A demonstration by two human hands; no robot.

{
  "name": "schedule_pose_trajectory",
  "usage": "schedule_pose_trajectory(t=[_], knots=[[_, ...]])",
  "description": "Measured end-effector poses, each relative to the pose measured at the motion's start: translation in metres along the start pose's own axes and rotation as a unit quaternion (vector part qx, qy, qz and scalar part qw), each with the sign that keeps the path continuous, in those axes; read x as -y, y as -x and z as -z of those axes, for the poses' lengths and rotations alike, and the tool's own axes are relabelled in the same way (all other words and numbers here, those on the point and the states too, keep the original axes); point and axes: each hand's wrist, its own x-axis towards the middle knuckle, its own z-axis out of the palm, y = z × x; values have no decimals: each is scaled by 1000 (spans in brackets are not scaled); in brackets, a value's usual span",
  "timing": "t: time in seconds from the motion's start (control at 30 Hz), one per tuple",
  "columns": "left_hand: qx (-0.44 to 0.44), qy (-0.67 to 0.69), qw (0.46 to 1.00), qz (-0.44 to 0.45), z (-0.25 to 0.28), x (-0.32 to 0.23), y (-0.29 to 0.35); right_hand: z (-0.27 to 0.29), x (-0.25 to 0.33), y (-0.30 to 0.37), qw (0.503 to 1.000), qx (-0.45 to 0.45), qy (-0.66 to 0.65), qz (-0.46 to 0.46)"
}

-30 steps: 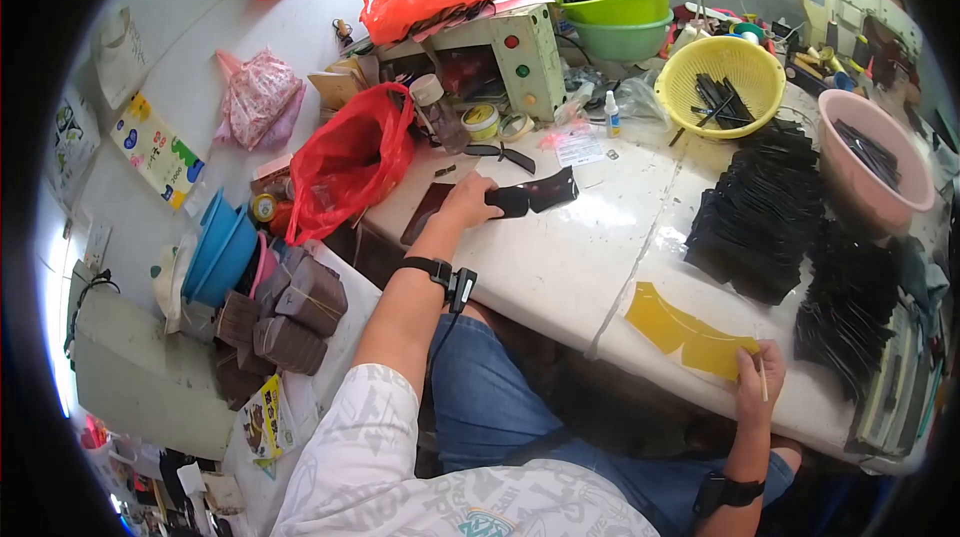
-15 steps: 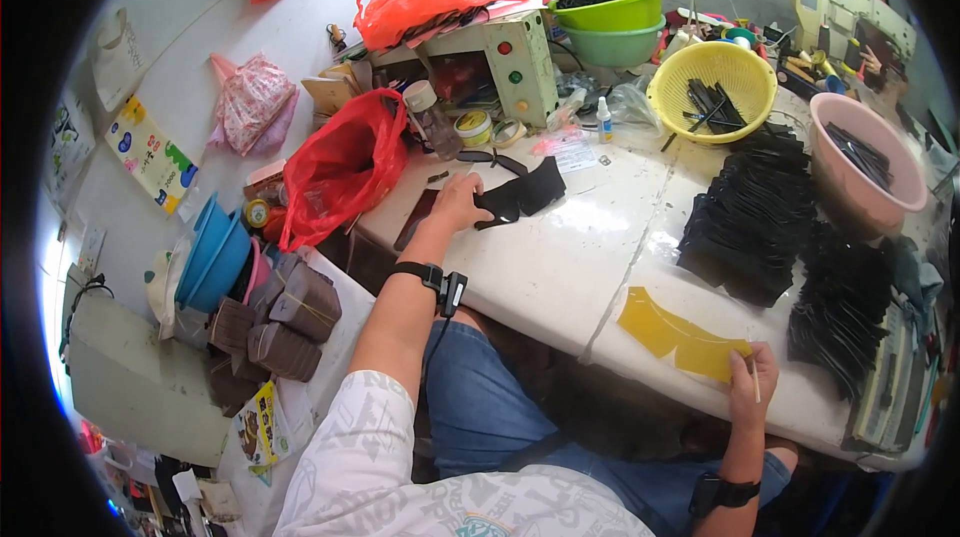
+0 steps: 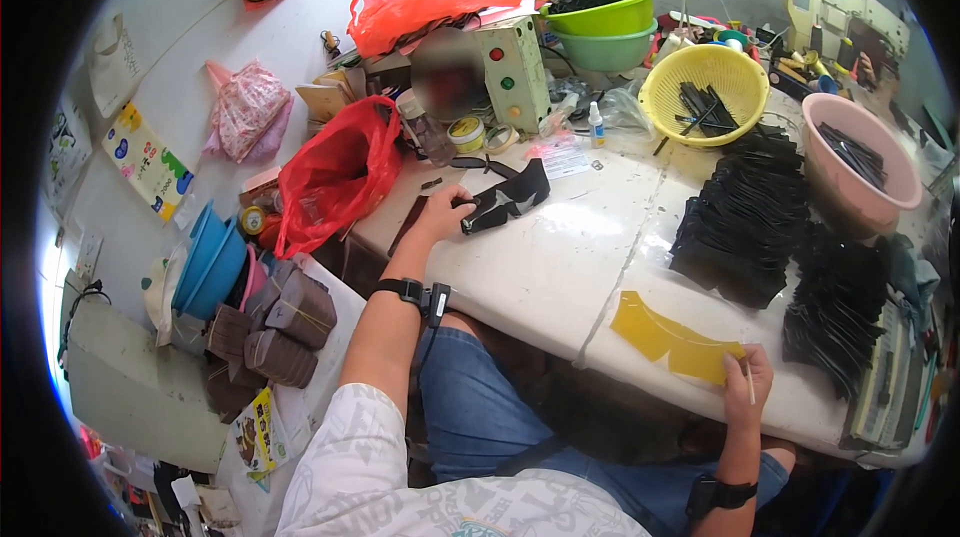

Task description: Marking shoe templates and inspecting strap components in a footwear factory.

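Note:
My left hand grips the near left end of a black cut piece at the table's left side. The piece is bent, with a greyish patch showing in its middle. A dark strap-like piece lies just beyond it. At the table's front edge on the right, my right hand pinches the right end of a yellow curved template. A thin white stick is in the same fingers. Beyond the template are a tall stack of black pieces and a second black stack.
A yellow basket and a pink basin hold black strips at the right. Green basins, a small bottle and a metal box stand at the back. A red bag hangs over the table's left edge.
My left hand has drawn slightly left and toward me with the black piece, which now looks more bent and lifted. My right hand stays on the template.

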Motion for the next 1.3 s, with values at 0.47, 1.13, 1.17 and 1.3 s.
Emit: schedule_pose_trajectory(t=[0.47, 1.13, 1.17, 1.3], knots=[[63, 315, 947, 29, 5, -55, 2, -1, -1, 0, 999, -18, 36, 7], [212, 103, 960, -150, -159, -219, 114, 89, 79, 50, 930, -319, 127, 134], [202, 105, 962, -151, -158, -215, 112, 89, 76, 51, 935, -329, 22, 135], [259, 180, 948, -45, -150, -206, 101, 88, 81, 54, 951, -268, -10, 156]])
